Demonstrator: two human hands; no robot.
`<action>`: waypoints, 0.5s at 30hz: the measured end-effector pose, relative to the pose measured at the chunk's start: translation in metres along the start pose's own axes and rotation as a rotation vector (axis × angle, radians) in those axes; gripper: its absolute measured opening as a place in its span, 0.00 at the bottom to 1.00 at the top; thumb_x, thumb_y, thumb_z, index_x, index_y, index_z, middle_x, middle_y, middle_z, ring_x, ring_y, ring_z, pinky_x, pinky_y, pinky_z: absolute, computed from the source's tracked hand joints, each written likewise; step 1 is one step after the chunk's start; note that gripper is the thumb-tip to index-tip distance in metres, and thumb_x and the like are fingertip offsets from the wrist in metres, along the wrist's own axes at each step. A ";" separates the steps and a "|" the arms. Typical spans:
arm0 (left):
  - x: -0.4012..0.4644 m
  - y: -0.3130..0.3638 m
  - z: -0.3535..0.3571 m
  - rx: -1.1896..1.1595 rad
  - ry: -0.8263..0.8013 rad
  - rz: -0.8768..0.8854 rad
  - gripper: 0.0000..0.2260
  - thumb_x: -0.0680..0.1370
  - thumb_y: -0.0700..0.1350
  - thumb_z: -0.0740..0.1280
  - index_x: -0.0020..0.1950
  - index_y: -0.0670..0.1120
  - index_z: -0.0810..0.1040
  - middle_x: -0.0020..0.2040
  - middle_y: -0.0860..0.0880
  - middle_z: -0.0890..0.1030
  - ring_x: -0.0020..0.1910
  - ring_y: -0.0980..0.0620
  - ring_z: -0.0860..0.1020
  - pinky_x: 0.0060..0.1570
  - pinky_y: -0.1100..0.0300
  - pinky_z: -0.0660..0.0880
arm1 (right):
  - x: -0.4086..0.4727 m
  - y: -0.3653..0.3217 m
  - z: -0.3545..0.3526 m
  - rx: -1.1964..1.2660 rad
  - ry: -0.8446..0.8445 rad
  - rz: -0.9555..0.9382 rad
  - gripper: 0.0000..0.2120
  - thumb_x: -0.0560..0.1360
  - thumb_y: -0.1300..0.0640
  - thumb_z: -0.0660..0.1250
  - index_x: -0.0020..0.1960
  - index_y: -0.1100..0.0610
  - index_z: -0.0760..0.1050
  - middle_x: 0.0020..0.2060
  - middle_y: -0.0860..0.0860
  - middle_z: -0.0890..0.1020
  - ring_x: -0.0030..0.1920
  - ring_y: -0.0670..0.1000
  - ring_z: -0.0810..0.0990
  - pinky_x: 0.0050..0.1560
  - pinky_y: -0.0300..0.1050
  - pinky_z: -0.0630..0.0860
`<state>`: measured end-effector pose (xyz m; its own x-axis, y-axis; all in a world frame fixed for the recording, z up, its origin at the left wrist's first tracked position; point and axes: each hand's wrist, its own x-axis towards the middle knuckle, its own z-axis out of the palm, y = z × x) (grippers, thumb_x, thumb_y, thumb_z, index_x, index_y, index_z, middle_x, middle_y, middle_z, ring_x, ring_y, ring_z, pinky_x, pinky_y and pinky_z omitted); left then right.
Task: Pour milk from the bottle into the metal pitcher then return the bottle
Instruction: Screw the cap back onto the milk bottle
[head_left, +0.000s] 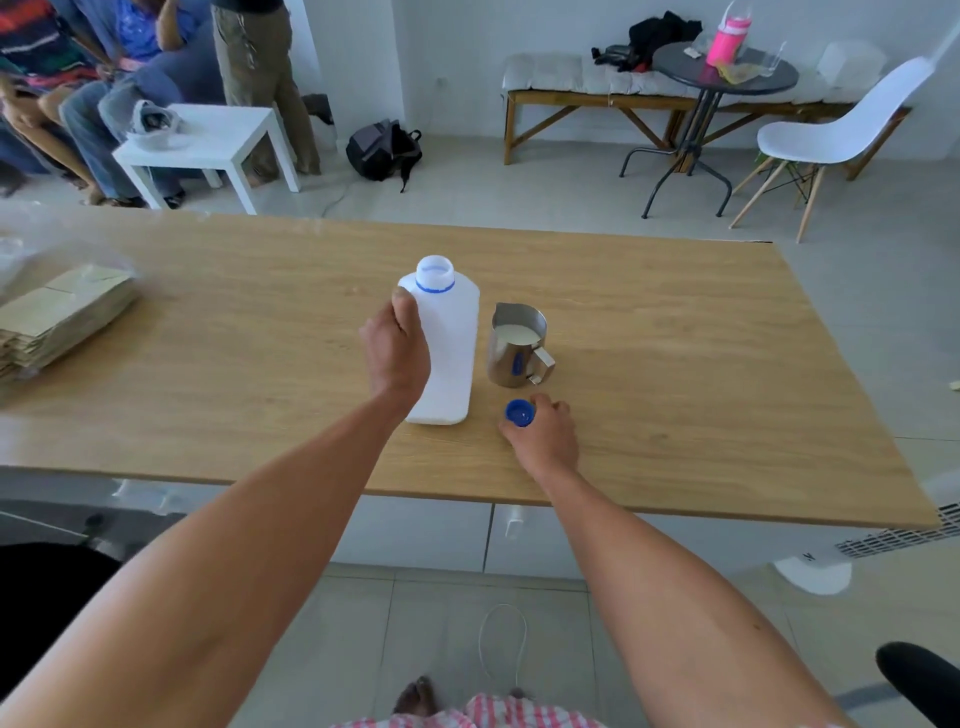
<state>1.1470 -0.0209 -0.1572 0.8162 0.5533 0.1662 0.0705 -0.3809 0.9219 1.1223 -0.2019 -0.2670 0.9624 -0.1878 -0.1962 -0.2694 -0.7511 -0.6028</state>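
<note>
A white plastic milk bottle stands upright on the wooden table, uncapped, with a blue ring around its open neck. My left hand is wrapped around the bottle's left side. Just to the right of the bottle stands the metal pitcher, its handle turned toward me and milk visible inside. In front of the pitcher, my right hand pinches the blue bottle cap at the table surface.
A stack of flat cardboard pieces under clear plastic lies at the table's left edge. Beyond the table are a white side table, seated people at the far left, a backpack, a bench, a round dark table and a white chair.
</note>
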 end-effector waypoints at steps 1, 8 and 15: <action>-0.002 -0.003 0.000 -0.010 0.007 -0.005 0.20 0.86 0.48 0.54 0.35 0.47 0.56 0.31 0.52 0.60 0.30 0.54 0.58 0.28 0.58 0.55 | 0.002 0.001 0.001 -0.006 0.002 0.001 0.25 0.75 0.43 0.72 0.68 0.51 0.73 0.58 0.51 0.73 0.50 0.51 0.73 0.45 0.46 0.71; -0.006 -0.015 -0.003 -0.078 0.019 -0.042 0.24 0.86 0.52 0.52 0.39 0.33 0.65 0.34 0.43 0.68 0.34 0.50 0.64 0.34 0.53 0.62 | -0.004 0.001 -0.004 0.105 -0.012 -0.058 0.16 0.75 0.48 0.73 0.60 0.50 0.76 0.52 0.49 0.76 0.48 0.50 0.77 0.45 0.46 0.73; 0.000 -0.016 -0.008 -0.093 -0.059 -0.017 0.23 0.83 0.54 0.50 0.35 0.38 0.61 0.31 0.44 0.67 0.33 0.49 0.64 0.34 0.52 0.61 | -0.024 -0.042 -0.050 0.530 0.095 -0.223 0.12 0.71 0.56 0.77 0.52 0.50 0.78 0.42 0.44 0.83 0.40 0.42 0.80 0.40 0.33 0.75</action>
<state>1.1416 -0.0089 -0.1696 0.8477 0.5138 0.1321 0.0334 -0.3001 0.9533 1.1122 -0.1977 -0.1979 0.9901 -0.1356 0.0352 -0.0168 -0.3646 -0.9310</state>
